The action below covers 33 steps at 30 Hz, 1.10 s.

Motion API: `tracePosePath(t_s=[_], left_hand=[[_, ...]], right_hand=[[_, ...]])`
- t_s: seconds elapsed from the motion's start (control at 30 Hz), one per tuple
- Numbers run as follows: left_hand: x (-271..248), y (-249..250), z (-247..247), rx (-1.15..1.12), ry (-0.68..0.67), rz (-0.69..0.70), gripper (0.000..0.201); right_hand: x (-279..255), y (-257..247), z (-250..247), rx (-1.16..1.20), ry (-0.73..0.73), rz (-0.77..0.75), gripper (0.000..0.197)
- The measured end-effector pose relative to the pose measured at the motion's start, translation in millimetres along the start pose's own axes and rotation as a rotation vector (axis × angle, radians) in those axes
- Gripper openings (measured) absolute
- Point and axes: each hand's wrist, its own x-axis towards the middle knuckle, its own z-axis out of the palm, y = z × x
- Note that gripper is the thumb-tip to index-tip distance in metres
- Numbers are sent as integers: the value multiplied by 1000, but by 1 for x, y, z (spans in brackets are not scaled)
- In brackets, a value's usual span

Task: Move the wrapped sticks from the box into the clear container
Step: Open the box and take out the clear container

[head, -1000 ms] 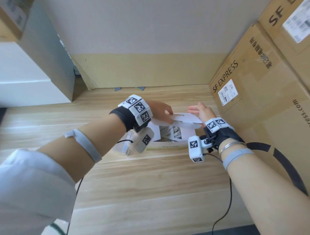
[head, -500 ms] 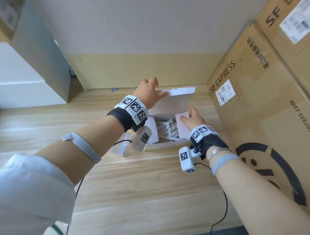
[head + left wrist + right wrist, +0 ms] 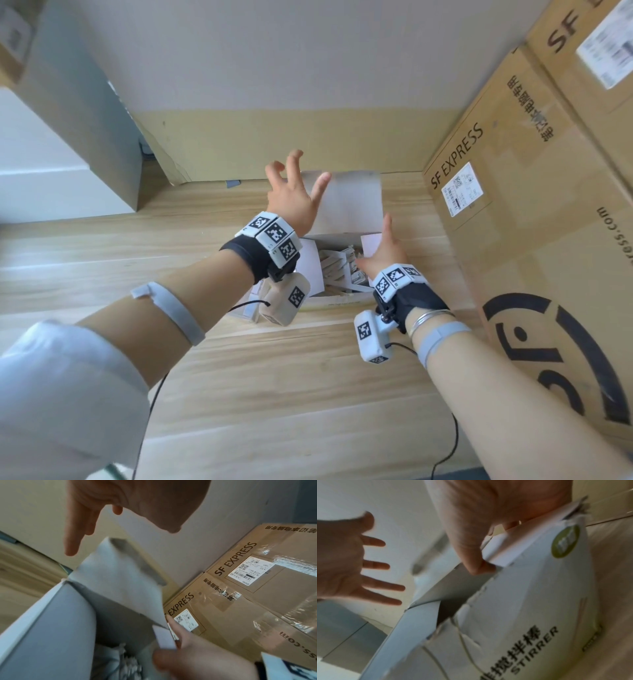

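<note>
A white cardboard box (image 3: 337, 301) marked STIRRER (image 3: 522, 615) stands on the wooden table with its lid (image 3: 349, 202) flipped up toward the wall. Paper-wrapped sticks (image 3: 342, 270) lie in a heap inside it. My left hand (image 3: 294, 185) is raised at the lid's left edge, fingers spread and holding nothing. My right hand (image 3: 380, 251) pinches the box's small right side flap (image 3: 371, 241) between thumb (image 3: 476, 563) and fingers. The clear container (image 3: 251, 306) sits left of the box, mostly hidden under my left wrist.
Large brown SF EXPRESS cartons (image 3: 513, 222) are stacked close on the right of the box. A wall (image 3: 274, 144) runs just behind it. A grey and white cabinet (image 3: 68, 154) stands at the far left. Bare wooden tabletop (image 3: 291, 394) lies in front.
The box lid has swung from nearly closed to fully up and back. My left hand let go of it and spread its fingers. My right hand moved onto the side flap.
</note>
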Motion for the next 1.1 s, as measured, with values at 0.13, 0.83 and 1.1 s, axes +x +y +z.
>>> tracePosePath(t_s=[0.13, 0.83, 1.1], left_hand=[[-19, -8, 15, 267, -255, -121, 76], [-40, -19, 26, 377, -507, 26, 43], [-46, -13, 24, 310, -502, 88, 21]], right_hand=[[-2, -3, -7, 108, -2, 56, 68], [5, 22, -25, -118, 113, 35, 27], [6, 30, -33, -130, 134, 59, 29]])
